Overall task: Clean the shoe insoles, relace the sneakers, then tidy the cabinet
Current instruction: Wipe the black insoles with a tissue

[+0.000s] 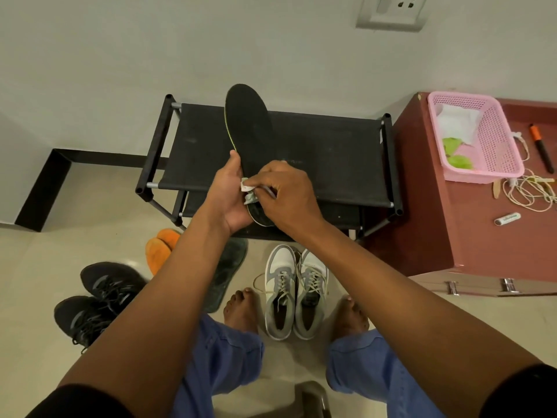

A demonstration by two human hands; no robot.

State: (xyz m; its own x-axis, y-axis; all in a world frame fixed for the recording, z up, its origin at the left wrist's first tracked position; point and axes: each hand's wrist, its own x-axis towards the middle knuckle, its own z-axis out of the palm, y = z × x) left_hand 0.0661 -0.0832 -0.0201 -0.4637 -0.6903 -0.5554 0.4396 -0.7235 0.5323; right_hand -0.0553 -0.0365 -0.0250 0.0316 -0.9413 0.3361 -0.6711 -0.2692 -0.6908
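The left hand (229, 194) gripped the black insole (248, 137) upright above the shoe rack (331, 158). The right hand (289, 197) pinched a white wipe (248, 188) against its near end.

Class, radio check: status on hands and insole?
Left hand grips insole. Right hand pinches wipe against it. Nothing blocking.

Both arms bare from approx. upper arm down; short black sleeves, left sleeve (81, 402) and right sleeve (521, 393), showing at bottom corners. Left hand (229, 194) and right hand (289, 197) bare, no rings, watch or gloves visible. Blue trousers (223, 357), loose fit, w/ hems ending above ankles. Feet bare, no socks or shoes on; left foot (241, 312), right foot (349, 318).
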